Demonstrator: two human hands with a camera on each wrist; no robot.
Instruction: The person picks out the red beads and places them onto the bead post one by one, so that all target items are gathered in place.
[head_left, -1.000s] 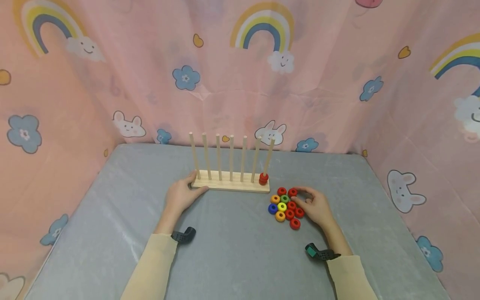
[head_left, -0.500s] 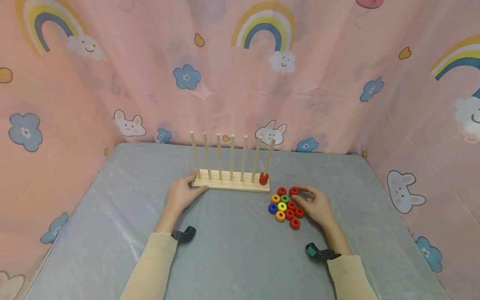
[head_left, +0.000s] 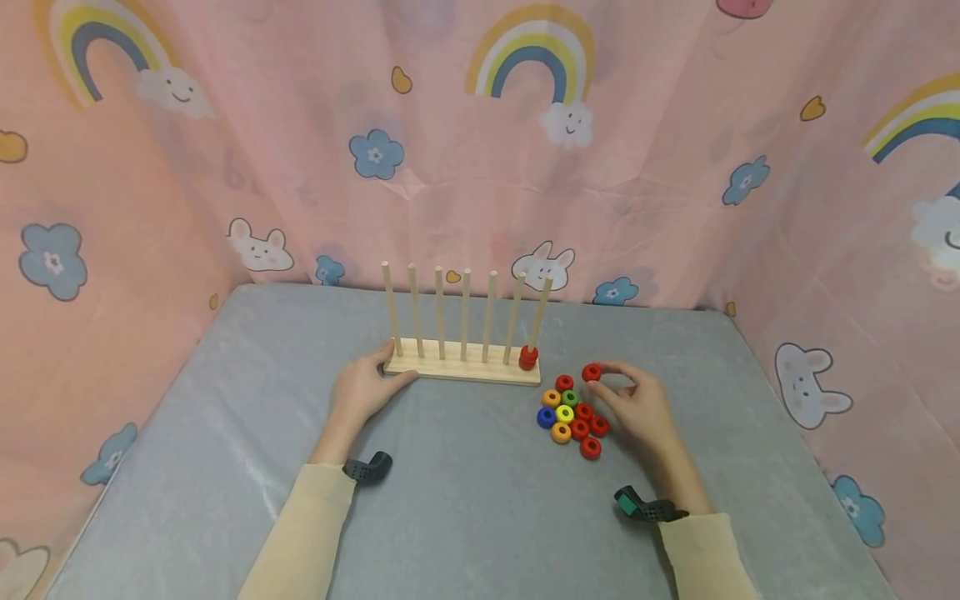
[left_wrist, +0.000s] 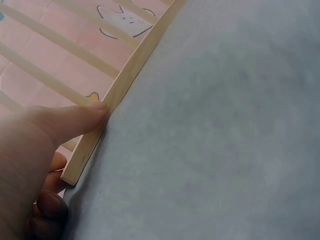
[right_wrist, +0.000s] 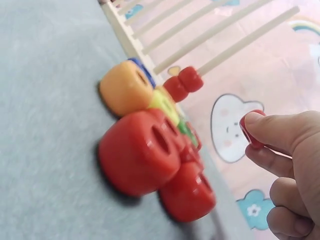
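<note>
A wooden peg rack (head_left: 465,367) with a row of several upright pegs stands at the middle of the table. My left hand (head_left: 367,387) grips its left end; in the left wrist view the thumb lies on the base (left_wrist: 122,82) and the fingers curl round the end. Two red beads (head_left: 528,358) sit stacked on the rightmost peg. My right hand (head_left: 637,404) pinches another red bead (head_left: 592,372) between thumb and fingertips, raised off the table in the right wrist view. Below and left of it lie loose red, orange, green, yellow and blue beads (head_left: 564,414).
A grey cloth (head_left: 465,500) covers the table. Pink curtains (head_left: 420,217) with rainbows and rabbits hang behind it and at both sides. One red bead (head_left: 590,448) lies at the near edge of the loose group.
My right hand has lifted a red bead from the far right of the loose group, moving slightly up and away. The left hand stays on the rack's end.
</note>
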